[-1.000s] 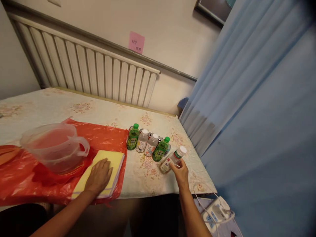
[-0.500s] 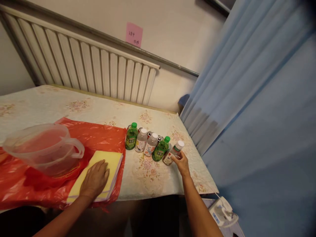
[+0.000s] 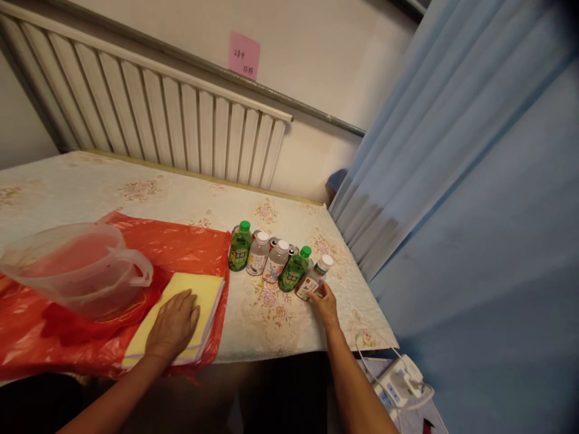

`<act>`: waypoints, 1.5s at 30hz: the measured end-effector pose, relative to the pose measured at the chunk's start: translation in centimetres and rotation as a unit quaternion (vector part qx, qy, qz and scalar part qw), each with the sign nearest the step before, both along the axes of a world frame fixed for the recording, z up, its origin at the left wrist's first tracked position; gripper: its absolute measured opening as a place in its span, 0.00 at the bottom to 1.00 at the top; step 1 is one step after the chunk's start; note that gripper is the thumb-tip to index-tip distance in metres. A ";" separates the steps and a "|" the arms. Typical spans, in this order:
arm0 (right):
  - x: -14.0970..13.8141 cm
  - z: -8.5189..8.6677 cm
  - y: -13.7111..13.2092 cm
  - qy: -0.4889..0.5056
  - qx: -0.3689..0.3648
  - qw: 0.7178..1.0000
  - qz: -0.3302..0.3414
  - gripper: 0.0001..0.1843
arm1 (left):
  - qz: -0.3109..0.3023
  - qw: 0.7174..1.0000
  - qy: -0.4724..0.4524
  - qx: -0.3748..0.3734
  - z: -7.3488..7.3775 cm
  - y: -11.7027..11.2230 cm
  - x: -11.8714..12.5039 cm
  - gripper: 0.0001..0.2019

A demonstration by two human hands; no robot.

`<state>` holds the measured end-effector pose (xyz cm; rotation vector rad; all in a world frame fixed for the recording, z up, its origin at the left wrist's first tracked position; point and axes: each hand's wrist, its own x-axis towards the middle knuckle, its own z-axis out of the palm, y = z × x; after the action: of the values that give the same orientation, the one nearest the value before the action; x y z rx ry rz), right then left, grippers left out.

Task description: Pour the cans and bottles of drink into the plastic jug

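My left hand (image 3: pixel 174 323) lies flat, fingers stretched out, on a stack of folded yellow cloths (image 3: pixel 205 295) with pale edges. At the right end of a row of drinks, my right hand (image 3: pixel 325 306) grips the lower part of a clear white-capped bottle (image 3: pixel 316 277) with a white label. Just left of it stands a green-capped bottle of green drink (image 3: pixel 294 270). Two clear white-capped bottles, one being the near bottle (image 3: pixel 275 263), and another green bottle (image 3: pixel 240 247) continue the row. Tops of drink cans (image 3: pixel 293 249) show behind, mostly hidden by the bottles.
A clear plastic jug-like basin (image 3: pixel 90 271) with a handle sits on red plastic sheeting (image 3: pixel 181 241) at left. Underneath is a flowered tablecloth (image 3: pixel 253 328). A radiator (image 3: pixel 181 120) runs behind, a blue curtain (image 3: pixel 434 229) hangs at right, and a power strip (image 3: pixel 400 386) lies low right.
The white-capped bottle in my right hand has shifted slightly left, closer to the neighbouring green bottle. My left hand stays on the cloths. The view has moved slightly.
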<state>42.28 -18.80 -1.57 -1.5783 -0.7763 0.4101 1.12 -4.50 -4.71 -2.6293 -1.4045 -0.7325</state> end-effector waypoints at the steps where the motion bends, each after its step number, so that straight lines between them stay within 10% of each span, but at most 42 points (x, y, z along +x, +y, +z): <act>1: -0.1 -0.2 0.0 0.000 0.000 1.000 -0.004 0.30 | 0.000 1.000 -0.002 0.000 0.0 0.0 0.0 0.19; 30: -1.9 -1.6 -1.7 0.008 -0.041 0.994 -0.099 0.32 | 0.015 0.999 -0.030 -0.030 1.0 -1.2 0.2 0.16; 40: -14.6 -1.0 -0.6 -0.018 -0.063 0.997 0.039 0.17 | 0.013 0.991 -0.129 -0.028 0.1 -0.9 -0.3 0.18; 45: -21.0 1.5 2.0 -0.111 -0.050 0.987 0.105 0.29 | 0.049 0.988 -0.141 -0.039 0.7 -1.3 -0.4 0.22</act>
<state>21.29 -16.81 -0.09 -1.6601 -1.1137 0.4351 0.75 -5.75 -4.05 -2.5688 -1.6509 -1.0925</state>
